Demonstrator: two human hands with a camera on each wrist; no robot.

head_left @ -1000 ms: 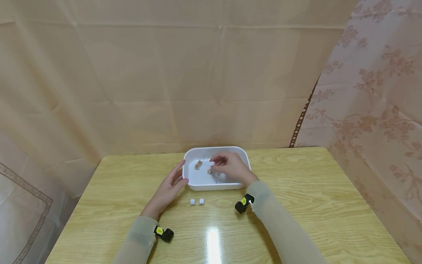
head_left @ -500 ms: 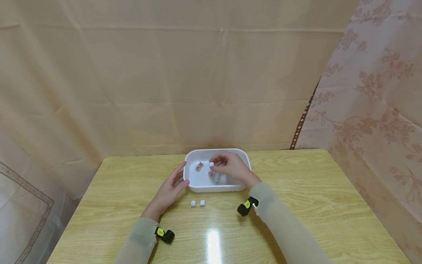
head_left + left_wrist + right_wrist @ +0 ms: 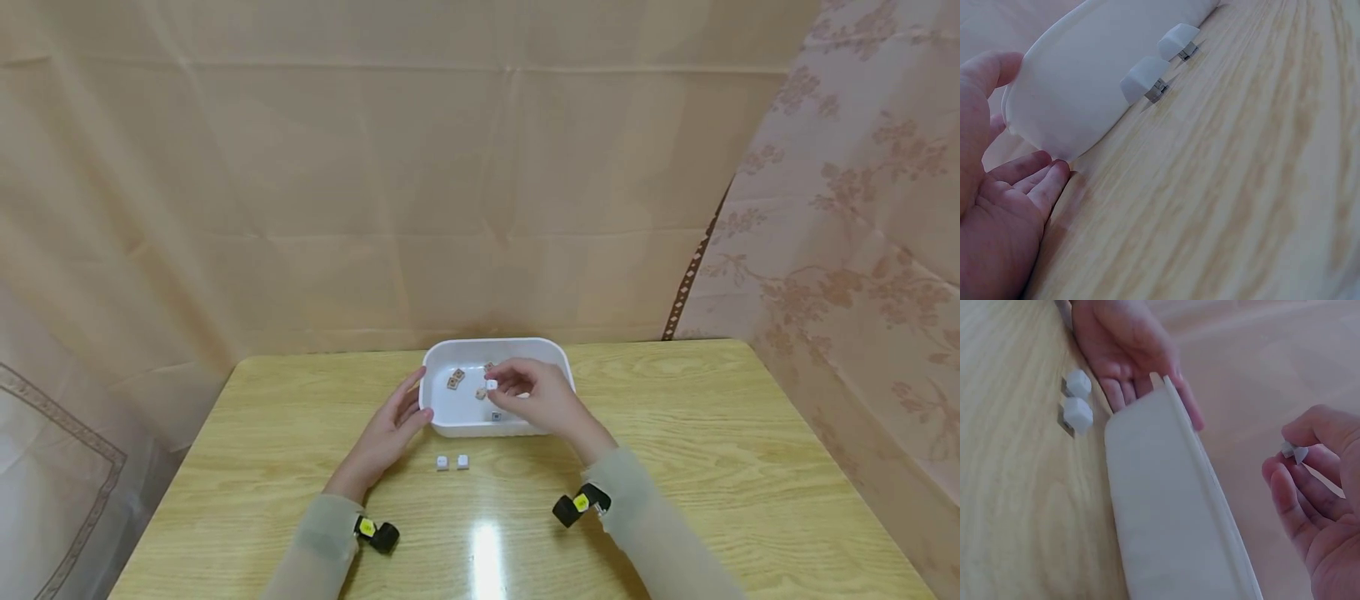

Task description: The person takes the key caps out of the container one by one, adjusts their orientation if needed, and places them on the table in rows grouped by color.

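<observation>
A small white square plastic cap (image 3: pixel 492 385) is pinched by the right hand (image 3: pixel 542 398) over the white rectangular plastic tray (image 3: pixel 480 431); two similar white caps (image 3: pixel 462 462) are set leftward, tableside — nearer the left hand (image 3: pixel 385 427), its extended fingers laid against the tray.

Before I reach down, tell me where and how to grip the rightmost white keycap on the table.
Pinch that rightmost white keycap by opposite sloping sides, probably best from above: it sits cap-up on a narrower switch, nothing covering its top.
</observation>
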